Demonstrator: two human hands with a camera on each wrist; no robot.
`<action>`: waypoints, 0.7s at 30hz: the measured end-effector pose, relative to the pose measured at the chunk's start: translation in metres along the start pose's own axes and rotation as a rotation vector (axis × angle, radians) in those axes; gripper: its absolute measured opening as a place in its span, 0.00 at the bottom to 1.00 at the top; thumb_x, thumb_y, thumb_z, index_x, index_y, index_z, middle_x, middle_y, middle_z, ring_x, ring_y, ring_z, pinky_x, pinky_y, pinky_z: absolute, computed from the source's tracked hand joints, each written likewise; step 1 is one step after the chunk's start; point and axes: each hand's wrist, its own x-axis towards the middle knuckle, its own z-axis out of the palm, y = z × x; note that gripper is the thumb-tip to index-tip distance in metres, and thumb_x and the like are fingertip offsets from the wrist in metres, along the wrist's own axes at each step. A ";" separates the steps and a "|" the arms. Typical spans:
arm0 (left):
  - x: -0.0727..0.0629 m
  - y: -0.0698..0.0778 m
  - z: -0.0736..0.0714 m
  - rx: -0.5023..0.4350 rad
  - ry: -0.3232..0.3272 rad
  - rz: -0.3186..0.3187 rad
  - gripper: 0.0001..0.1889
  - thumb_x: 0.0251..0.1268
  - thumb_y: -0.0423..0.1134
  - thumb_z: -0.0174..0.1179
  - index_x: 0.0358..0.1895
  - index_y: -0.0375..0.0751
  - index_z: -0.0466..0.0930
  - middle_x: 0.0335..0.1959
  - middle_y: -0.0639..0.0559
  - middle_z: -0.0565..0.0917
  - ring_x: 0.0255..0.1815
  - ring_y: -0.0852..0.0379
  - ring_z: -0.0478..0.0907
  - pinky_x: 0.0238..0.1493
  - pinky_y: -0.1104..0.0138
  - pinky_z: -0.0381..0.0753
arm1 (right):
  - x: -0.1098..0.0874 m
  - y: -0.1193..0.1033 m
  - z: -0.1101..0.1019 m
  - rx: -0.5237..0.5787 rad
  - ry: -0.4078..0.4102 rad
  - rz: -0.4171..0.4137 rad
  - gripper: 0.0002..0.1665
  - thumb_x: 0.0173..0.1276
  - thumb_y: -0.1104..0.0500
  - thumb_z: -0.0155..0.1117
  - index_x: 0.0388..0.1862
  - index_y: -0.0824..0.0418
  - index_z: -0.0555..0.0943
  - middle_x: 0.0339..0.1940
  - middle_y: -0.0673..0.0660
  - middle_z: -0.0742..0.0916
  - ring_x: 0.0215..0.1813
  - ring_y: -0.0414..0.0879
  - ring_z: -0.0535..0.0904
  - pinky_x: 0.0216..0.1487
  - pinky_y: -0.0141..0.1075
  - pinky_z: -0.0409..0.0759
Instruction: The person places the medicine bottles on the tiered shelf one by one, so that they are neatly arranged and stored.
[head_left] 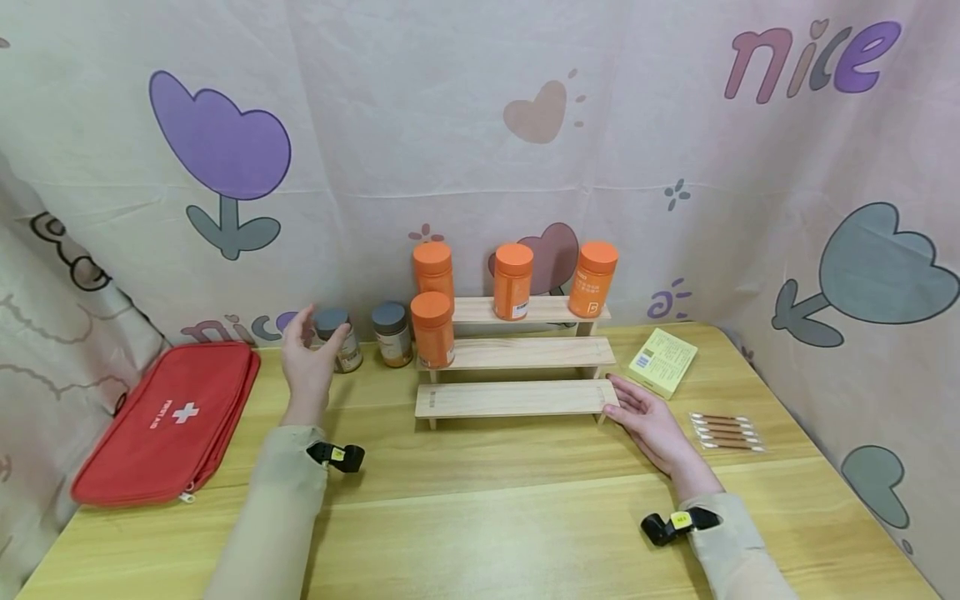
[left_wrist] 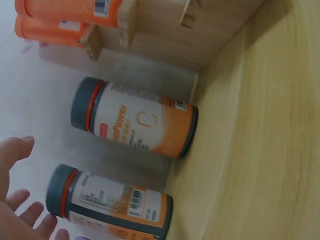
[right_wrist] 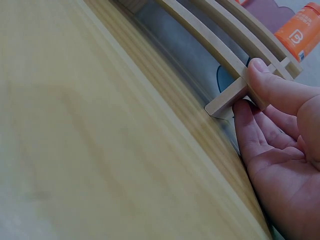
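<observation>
My left hand (head_left: 307, 371) is raised at the left grey-capped bottle (head_left: 348, 357), thumb and fingers spread on either side of its cap. The left wrist view shows fingertips close to that cap; whether they touch it I cannot tell. A second grey-capped bottle (left_wrist: 142, 119), with a white and orange label, stands beside it. At the right end of the three-step wooden rack (head_left: 517, 400), my right hand (head_left: 651, 427) pinches the lowest step, thumb above and fingers below. Three orange bottles (head_left: 513, 283) stand along the top step, and another orange bottle (head_left: 432, 333) is on the middle step's left end.
A red first aid pouch (head_left: 168, 425) lies at the table's left. To the right of the rack are a yellow-green box (head_left: 663, 362) and a clear packet of cotton swabs (head_left: 726, 432). Behind the table hangs a patterned curtain (head_left: 420, 125).
</observation>
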 end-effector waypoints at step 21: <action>0.012 -0.013 -0.003 0.076 -0.015 -0.115 0.33 0.58 0.38 0.68 0.68 0.39 0.67 0.64 0.41 0.72 0.62 0.47 0.69 0.63 0.59 0.68 | 0.001 0.002 -0.001 0.003 -0.005 0.003 0.41 0.68 0.67 0.61 0.74 0.70 0.52 0.69 0.73 0.62 0.55 0.35 0.75 0.56 0.29 0.74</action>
